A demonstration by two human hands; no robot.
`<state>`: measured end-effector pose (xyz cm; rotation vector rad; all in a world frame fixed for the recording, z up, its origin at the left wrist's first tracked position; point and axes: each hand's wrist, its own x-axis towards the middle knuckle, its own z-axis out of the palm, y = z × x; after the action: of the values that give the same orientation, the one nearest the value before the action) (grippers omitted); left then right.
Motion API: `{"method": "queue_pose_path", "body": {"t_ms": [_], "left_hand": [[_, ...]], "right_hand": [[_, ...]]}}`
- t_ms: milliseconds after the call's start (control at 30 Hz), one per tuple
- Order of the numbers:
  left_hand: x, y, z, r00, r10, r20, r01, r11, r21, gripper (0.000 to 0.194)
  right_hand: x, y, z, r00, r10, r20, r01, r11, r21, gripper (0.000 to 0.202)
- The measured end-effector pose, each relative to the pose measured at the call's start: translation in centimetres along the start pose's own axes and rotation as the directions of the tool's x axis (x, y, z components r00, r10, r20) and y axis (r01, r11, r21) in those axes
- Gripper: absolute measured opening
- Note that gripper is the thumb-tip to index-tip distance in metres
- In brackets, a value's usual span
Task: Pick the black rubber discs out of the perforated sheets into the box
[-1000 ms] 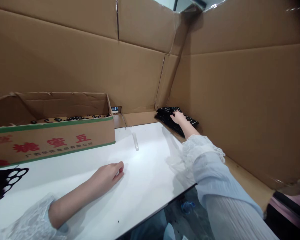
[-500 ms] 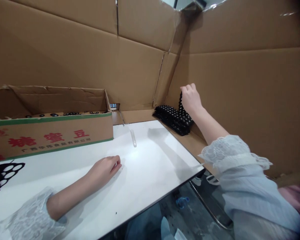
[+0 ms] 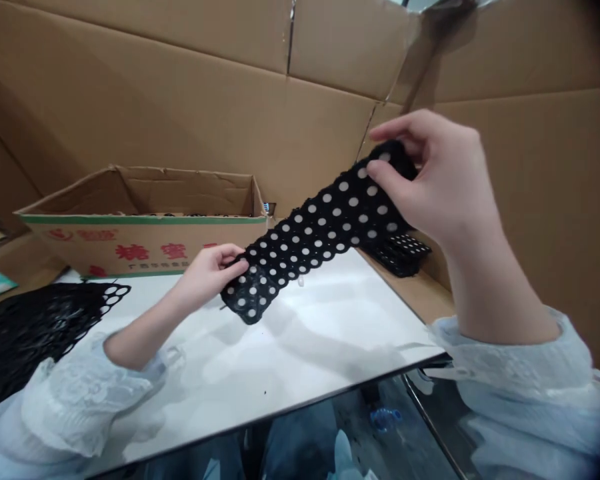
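Note:
A black strip [image 3: 305,233] with rows of round holes and scalloped edges is stretched slantwise above the white tabletop. My left hand [image 3: 207,273] pinches its lower left end between thumb and fingers. At the higher right end, my right hand [image 3: 445,173] grips it with the thumb on the near face. Behind the strip, a stack of similar black perforated strips [image 3: 400,257] lies at the right edge of the table, partly hidden. A heap of black sheet with larger holes [image 3: 35,327] lies left of my left forearm.
An open cardboard box [image 3: 145,243] with red characters and green edging stands at the back left, black rings inside. Tall cardboard walls [image 3: 220,133] enclose the back and right of the white table [image 3: 300,353]. A blue plastic object [image 3: 385,419] is below the front edge.
My right hand has brought a black perforated strip from the stack towards me. My left hand has risen from the tabletop and taken the strip's other end. The view has turned left.

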<state>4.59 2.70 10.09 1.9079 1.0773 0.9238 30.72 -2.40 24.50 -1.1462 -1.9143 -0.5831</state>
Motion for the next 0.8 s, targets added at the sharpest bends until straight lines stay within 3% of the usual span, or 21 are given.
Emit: {"method": "queue_pose_path", "body": {"t_ms": [67,133,200,267,333,367,433,533,600,700,800], "left_hand": [[0.2,0.1,-2.2,0.976,-0.085,0.200,0.092,0.995,-0.025,0.028],[0.5,-0.2,-3.5,0.917,-0.113,0.382,0.121,0.993,0.002,0.024],[0.7,-1.0,-3.8,0.862,-0.128,0.490,0.122,0.992,0.043,0.023],[1.0,-2.3,-3.3,0.809,-0.164,0.564,0.148,0.986,0.075,0.024],[1.2,-3.9,-2.5,0.730,-0.213,0.650,0.192,0.976,0.104,0.027],[1.3,-4.7,-2.1,0.698,-0.238,0.675,0.209,0.970,0.126,0.029],[1.4,-6.3,-1.5,0.692,-0.291,0.661,0.227,0.956,0.183,0.033],[1.1,-8.0,-0.9,0.749,-0.345,0.565,0.244,0.937,0.249,0.045],[0.9,-8.5,-0.7,0.776,-0.340,0.531,0.212,0.934,0.288,0.048],[0.5,-8.5,-0.4,0.800,-0.317,0.510,0.156,0.930,0.333,0.038],[0.5,-8.3,-0.3,0.794,-0.306,0.525,0.178,0.943,0.281,0.022]], "right_hand": [[-0.6,2.0,0.6,0.986,0.090,0.142,-0.099,0.993,0.058,0.026],[-1.7,4.1,1.4,0.912,0.142,0.384,-0.190,0.978,0.090,0.027],[-3.3,5.8,2.5,0.763,0.166,0.625,-0.283,0.955,0.092,0.028],[-5.1,7.0,4.1,0.615,0.138,0.776,-0.295,0.953,0.065,0.026],[-6.7,7.7,6.3,0.447,0.177,0.877,-0.279,0.959,-0.051,0.025],[-7.4,7.9,7.5,0.392,0.230,0.891,-0.263,0.956,-0.132,0.026],[-8.3,7.8,10.1,0.363,0.335,0.869,-0.229,0.937,-0.265,0.028],[-8.9,7.2,14.3,0.397,0.366,0.842,-0.233,0.927,-0.293,0.032],[-9.2,6.6,17.1,0.411,0.406,0.816,-0.263,0.910,-0.320,0.046],[-9.8,5.8,20.7,0.373,0.433,0.820,-0.318,0.891,-0.326,0.059],[-10.1,5.4,22.7,0.356,0.389,0.850,-0.369,0.894,-0.255,0.052]]}}
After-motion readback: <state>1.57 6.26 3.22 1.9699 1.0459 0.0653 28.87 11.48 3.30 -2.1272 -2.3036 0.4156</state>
